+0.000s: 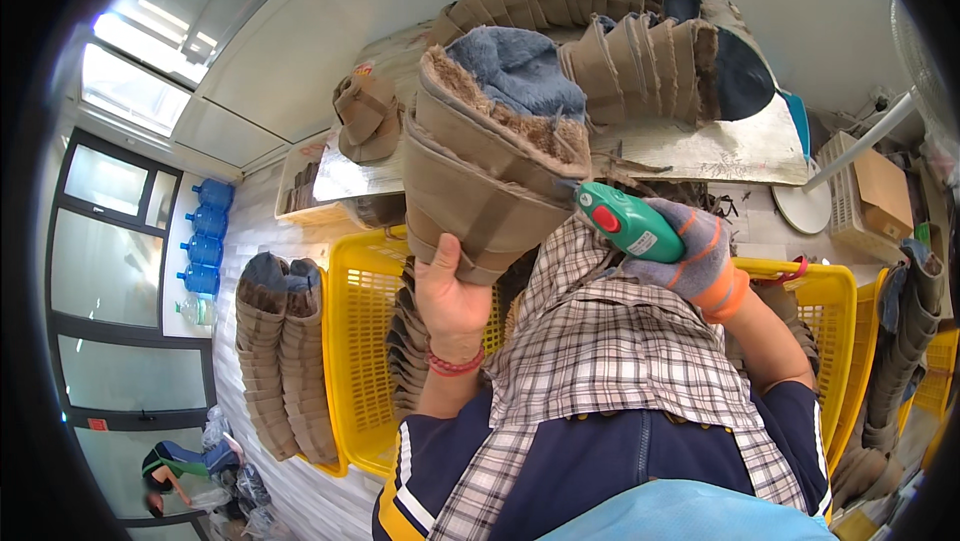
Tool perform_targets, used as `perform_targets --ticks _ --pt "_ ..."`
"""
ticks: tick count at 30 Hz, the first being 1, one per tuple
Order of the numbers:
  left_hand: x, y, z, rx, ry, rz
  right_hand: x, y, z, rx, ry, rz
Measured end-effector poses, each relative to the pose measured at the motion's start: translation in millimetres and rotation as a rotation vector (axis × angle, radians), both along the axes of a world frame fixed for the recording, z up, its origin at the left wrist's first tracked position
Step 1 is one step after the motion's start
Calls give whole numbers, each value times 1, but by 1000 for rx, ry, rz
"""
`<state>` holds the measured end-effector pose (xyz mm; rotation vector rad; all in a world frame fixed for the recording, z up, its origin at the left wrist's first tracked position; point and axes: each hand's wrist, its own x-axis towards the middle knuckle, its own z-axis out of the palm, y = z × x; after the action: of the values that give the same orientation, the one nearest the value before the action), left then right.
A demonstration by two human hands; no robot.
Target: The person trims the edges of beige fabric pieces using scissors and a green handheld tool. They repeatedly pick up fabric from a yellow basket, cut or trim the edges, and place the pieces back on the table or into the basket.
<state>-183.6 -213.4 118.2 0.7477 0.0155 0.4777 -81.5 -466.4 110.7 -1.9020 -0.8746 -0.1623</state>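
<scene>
My left hand [452, 301], bare with a red bracelet at the wrist, grips the lower edge of a brown fleece-lined boot upper [480, 196], its thumb on the outside. Brown plush and a blue-grey lining show in the upper's opening. In my right hand [700, 256], which wears a grey and orange glove, is a green handheld power cutter [635, 221] with a red button. The cutter's tip meets the right edge of the boot upper; its blade is mostly hidden. Beyond them, nested rows of similar boot uppers [650, 71] lie on the worktable [700, 146].
Yellow plastic baskets [345, 341] with stacked uppers stand on both sides of me. More stacks [265, 361] are at the left. A pale crate with a cardboard box [885, 203] and a fan pole [860, 146] stand at right. Blue water jugs [205, 251] and another person [180, 466] are farther left.
</scene>
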Motion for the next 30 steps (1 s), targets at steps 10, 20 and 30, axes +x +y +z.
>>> perform_targets --ticks 10,20,30 --pt "8 -10 -29 424 -140 177 2 22 7 130 342 17" --pt "8 -13 -22 24 -73 3 6 25 5 122 440 62" --pt "9 -16 -33 224 -77 75 8 24 6 151 454 51"
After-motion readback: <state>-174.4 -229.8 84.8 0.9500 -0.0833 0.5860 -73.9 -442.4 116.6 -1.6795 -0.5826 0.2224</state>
